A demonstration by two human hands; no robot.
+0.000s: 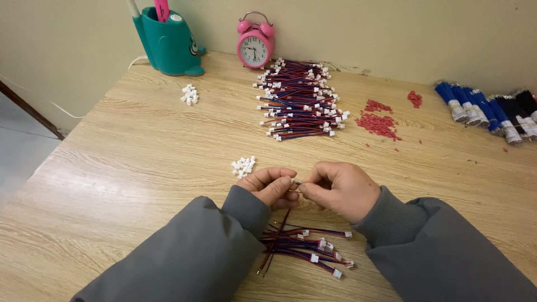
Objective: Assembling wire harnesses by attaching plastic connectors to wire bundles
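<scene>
Nearest, a small bundle of red-and-blue wire leads point(305, 249) lies on the desk point(140, 168) under the wrists. Just above it, the left hand point(271, 184) and right hand point(341, 187) meet, fingertips pinched on a white connector point(295, 182) and its wire. Left of the hands sit loose white connectors point(243, 166); beyond them, a large pile of finished leads point(299, 100) and a pink alarm clock point(255, 47).

One head-worn view here, looking steeply down and forward across the table point(140, 145) toward the wall point(363, 28). It sits close: the hands fill the lower centre of the frame, the table's far edge runs along the top.
</scene>
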